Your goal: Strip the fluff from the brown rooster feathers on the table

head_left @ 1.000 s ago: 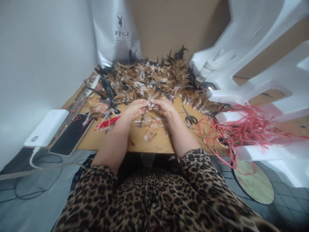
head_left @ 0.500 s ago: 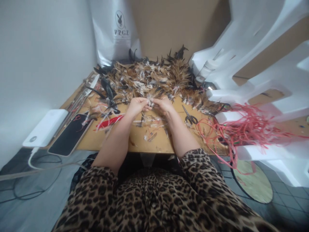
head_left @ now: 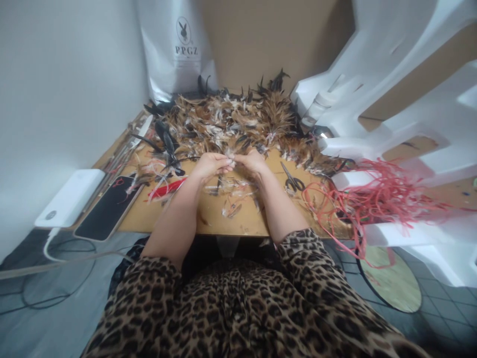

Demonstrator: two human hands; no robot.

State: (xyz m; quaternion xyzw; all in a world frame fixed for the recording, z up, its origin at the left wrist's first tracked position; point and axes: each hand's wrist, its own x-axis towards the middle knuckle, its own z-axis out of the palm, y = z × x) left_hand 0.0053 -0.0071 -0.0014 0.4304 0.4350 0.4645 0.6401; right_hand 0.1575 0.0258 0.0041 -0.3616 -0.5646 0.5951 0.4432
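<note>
My left hand (head_left: 213, 165) and my right hand (head_left: 252, 162) meet at the near edge of a heap of brown, white and black feathers (head_left: 223, 114). Both are closed in a pinch, fingertips almost touching. Between them is a small tuft of feathers (head_left: 231, 149), its pale lower end partly covered by the fingers. Loose feather scraps (head_left: 231, 206) lie on the tabletop below my hands. To the left of my left wrist is a red strip (head_left: 167, 189). A pair of scissors (head_left: 292, 178) with black handles rests to the right of my right hand.
A phone (head_left: 108, 211) and a white power bank (head_left: 70, 196) with a cable lie at the left. Pink-red ribbon strands (head_left: 395, 196) spill over white foam pieces (head_left: 387, 233) at the right. Behind the feathers stands a silvery printed bag (head_left: 179, 69).
My left hand has turned slightly, its fingers curling closer round the tuft's base. My right hand stays in nearly the same place.
</note>
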